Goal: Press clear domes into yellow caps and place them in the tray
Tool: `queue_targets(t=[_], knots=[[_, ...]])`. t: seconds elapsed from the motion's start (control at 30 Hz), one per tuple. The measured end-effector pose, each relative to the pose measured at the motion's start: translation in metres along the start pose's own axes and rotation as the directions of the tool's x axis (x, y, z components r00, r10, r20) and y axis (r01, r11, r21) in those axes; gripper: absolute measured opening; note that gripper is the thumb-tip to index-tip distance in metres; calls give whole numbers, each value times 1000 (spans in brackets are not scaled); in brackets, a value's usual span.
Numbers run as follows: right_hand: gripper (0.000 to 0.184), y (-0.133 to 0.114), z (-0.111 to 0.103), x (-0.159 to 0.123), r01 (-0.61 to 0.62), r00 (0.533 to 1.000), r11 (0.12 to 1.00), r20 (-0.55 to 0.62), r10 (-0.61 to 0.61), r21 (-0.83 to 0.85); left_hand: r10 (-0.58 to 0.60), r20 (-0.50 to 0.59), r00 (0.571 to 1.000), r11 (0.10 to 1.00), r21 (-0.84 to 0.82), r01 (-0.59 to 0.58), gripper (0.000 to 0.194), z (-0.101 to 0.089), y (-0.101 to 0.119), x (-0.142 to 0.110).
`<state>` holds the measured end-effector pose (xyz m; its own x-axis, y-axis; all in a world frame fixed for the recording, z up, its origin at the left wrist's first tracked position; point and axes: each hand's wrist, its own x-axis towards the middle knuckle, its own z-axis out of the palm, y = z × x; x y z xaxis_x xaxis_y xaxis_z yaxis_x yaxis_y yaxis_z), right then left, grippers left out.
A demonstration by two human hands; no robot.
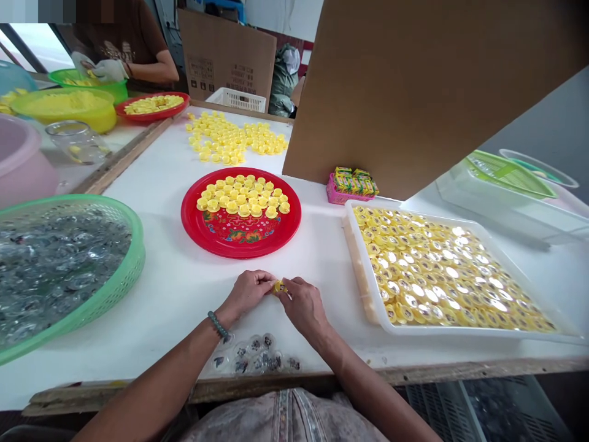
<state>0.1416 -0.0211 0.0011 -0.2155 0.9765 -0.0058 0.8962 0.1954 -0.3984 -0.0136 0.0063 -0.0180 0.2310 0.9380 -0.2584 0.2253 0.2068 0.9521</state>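
Between my two hands, just above the white table, is a small round yellow plastic piece point(279, 286) with a dark printed picture on it. My left hand point(251, 288) pinches its left side, and my right hand point(304, 302) grips its right side with thumb and fingers. Close below my wrists lie several clear round caps point(255, 356) with dark prints. Beyond my hands sits a red tray point(239, 248) bearing many yellow cup-shaped pieces point(243, 210). To the right, a white tray point(368, 288) is filled with rows of yellow pieces under shiny clear covers.
At the left stands a green basket point(138, 245) full of clear caps. Loose yellow pieces point(230, 138) lie at the back. A pink basket point(338, 196) of small boxes stands before a large cardboard sheet point(391, 92). A gloved co-worker point(133, 55) works at the far left.
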Motion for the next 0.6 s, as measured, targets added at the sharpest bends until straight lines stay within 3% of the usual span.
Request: queue_targets(t=[0.33,0.47,0.6], knots=[[13,7,-6,11,71,992,993,95,-80,98,-63,-17,998,995,-85,61,20,4,-4,3],[14,7,-7,20,81,978,996,190,-86,36,-157,-25,987,976,-154,151,22,3,-1,7],[15,4,-12,21,132,959,991,257,-120,-30,-173,0,985,983,-67,172,25,3,5,5]])
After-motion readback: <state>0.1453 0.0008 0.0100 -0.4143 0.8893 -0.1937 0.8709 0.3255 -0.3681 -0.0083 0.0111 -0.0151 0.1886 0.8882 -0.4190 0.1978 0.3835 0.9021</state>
